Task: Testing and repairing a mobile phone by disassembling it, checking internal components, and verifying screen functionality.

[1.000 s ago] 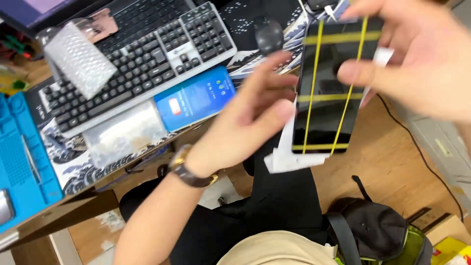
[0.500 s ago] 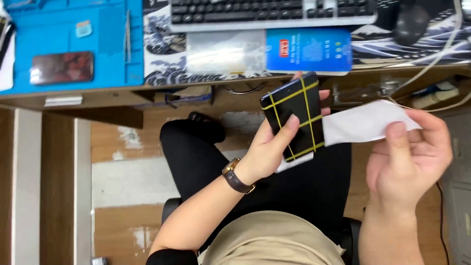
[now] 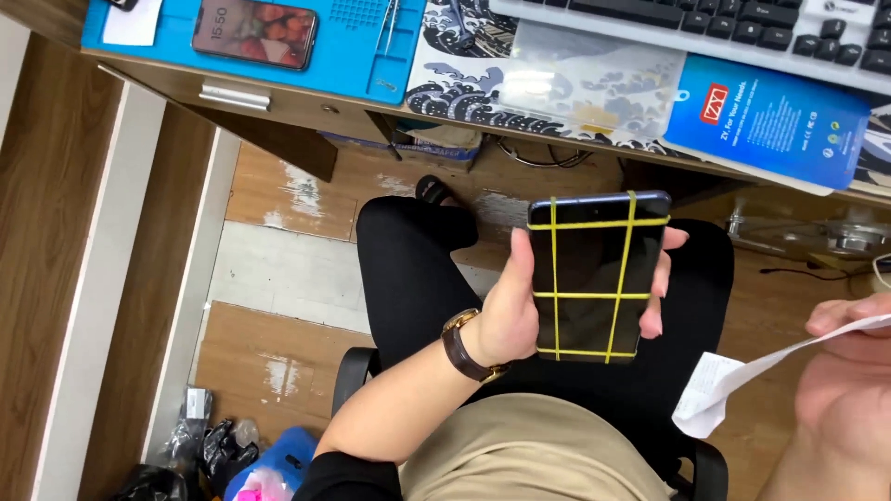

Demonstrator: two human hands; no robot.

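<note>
You sit at a wooden desk (image 3: 278, 104) with a blue mat (image 3: 167, 57) on top, and below you the wooden floor (image 3: 278, 195) looks scratched and worn

Two phones in view — one dark phone (image 3: 594, 278) bound by yellow rubber bands, one lit phone (image 3: 253, 32) on the single blue mat (image 3: 343, 65). One keyboard (image 3: 742, 32), one blue package (image 3: 770, 125), one white wipe (image 3: 733, 380) — two hands, one wristwatch (image 3: 461, 345).

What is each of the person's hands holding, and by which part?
The left hand grips the dark phone wrapped in yellow bands by its long side edges. The right hand pinches one end of a white paper strip.
</note>
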